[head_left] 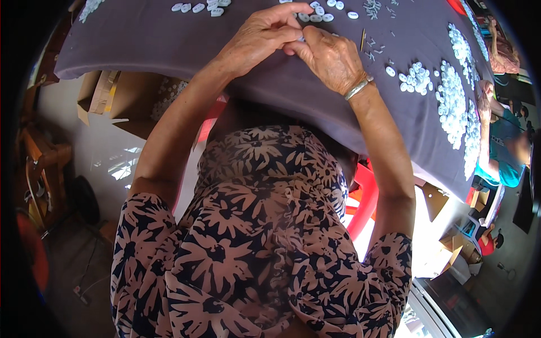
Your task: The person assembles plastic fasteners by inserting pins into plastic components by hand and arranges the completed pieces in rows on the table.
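Left hand: the left hand (256, 36) is reaching over the table, fingers bent and closed together, the fingertips (294, 35) pinching a small white piece (302, 38) at the point where both hands are meeting.
Right hand: the right hand (329, 56) is lying with its back up, fingers curled down, its fingertips pressing against the same small piece; it is closed in a pinch, touching the left hand.
Small piece: it is sitting between the fingertips of both hands, just above the cloth, mostly hidden, so I cannot tell its exact shape.
Bracelet: a silver bracelet (358, 88) is sitting around the right wrist.
Near the hands: a row of white oval buttons (321, 13) is lying just behind the fingertips; a thin wooden stick (363, 39) is lying just beside the right hand.
Cloth: a purple-grey cloth (158, 39) is covering the table and hanging over its near edge.
Further out: more white buttons (203, 7) are lying at the far left; big heaps of white buttons (453, 96) are spreading along the right side of the cloth.
Clothing: the person is wearing a dark blue dress with pink flowers (259, 236).
Surroundings: cardboard boxes (121, 93) are standing under the table on the left; a red plastic chair (366, 194) is showing on the right; another person in a teal shirt (504, 152) is sitting at the right edge.
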Demonstrator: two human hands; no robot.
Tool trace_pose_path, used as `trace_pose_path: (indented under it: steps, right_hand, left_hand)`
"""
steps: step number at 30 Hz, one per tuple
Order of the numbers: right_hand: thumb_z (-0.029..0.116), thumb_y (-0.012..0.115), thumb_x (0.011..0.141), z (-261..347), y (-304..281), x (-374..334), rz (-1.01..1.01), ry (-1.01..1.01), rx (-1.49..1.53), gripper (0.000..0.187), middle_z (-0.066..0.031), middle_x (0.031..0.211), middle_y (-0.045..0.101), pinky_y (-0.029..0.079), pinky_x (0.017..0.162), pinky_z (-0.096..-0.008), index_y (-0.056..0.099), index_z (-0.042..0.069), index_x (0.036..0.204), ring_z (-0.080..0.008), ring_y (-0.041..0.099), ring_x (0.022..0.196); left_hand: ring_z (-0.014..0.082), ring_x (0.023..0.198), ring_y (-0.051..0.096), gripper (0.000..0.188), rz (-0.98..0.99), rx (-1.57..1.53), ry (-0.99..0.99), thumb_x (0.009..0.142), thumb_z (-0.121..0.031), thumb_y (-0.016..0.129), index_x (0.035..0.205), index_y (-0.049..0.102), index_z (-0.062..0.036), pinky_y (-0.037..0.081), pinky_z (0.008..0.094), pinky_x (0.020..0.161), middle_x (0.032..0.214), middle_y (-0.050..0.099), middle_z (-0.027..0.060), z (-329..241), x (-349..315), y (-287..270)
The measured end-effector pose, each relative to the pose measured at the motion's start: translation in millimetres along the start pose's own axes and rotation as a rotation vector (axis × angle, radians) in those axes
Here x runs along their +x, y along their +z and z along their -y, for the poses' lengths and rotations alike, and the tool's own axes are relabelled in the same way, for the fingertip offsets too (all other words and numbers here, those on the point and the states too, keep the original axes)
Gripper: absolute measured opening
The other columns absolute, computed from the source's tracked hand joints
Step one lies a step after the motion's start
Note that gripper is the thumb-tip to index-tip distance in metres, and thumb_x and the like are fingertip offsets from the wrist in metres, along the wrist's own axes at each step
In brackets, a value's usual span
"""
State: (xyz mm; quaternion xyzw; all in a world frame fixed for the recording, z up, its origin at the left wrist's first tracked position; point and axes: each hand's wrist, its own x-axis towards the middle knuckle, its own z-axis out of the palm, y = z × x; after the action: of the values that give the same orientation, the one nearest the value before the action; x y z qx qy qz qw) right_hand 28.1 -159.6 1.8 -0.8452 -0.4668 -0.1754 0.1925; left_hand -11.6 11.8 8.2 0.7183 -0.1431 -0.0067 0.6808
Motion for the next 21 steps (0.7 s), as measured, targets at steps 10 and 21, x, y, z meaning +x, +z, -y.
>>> trace_pose_path:
  steps: [10, 21]
  right_hand:
    - [0.032, 0.057, 0.091, -48, -39, -5, -0.375, 0.489, 0.594, 0.038, 0.0028, 0.052, 0.043, 0.031, 0.04, -0.0202, 0.053, 0.004, 0.066, -0.0061, 0.039, 0.044]
    - [0.052, 0.033, 0.095, -54, -57, -10, -0.369, 0.665, 1.168, 0.058, 0.0026, 0.045, 0.025, 0.016, 0.031, -0.0203, 0.04, 0.008, 0.059, -0.006, 0.025, 0.035]
  left_hand:
    - [0.0152, 0.063, 0.056, 0.01, -0.346, 0.819, 0.233, 0.083, 0.0, 0.056, 0.092, 0.056, -0.0028, 0.046, 0.0249, 0.06, 0.073, 0.06, 0.0052, -4, -3, -70]
    - [0.0095, 0.072, 0.06, 0.011, -0.665, 0.891, 0.09, 0.081, -0.011, 0.065, 0.091, 0.067, -0.008, 0.048, 0.0237, 0.066, 0.081, 0.064, 0.0009, 3, -1, -61]
